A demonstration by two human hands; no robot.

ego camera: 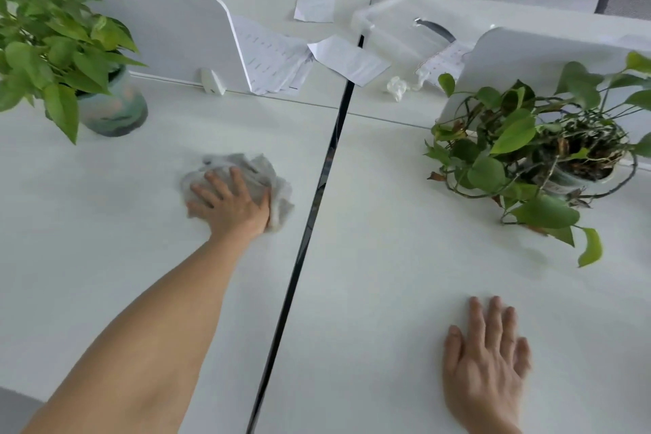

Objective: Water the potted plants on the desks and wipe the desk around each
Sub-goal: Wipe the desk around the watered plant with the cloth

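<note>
My left hand (pixel 230 203) lies flat with spread fingers on a crumpled grey cloth (pixel 271 180), pressing it onto the left white desk (pixel 88 222). Behind and to the left stands a leafy green plant (pixel 53 46) in a rounded teal pot (pixel 114 109). On the right desk (pixel 387 222) a trailing pothos (pixel 510 144) grows in a white pot (pixel 570 181), with some brown leaves. My right hand (pixel 488 359) rests flat, palm down, on the right desk near its front, holding nothing.
A dark gap (pixel 317 194) runs between the two desks. White partition panels (pixel 169 39) stand behind each plant. Loose papers (pixel 278 56), a crumpled tissue (pixel 398 88) and a clear plastic bin (pixel 405 28) lie on the far desks.
</note>
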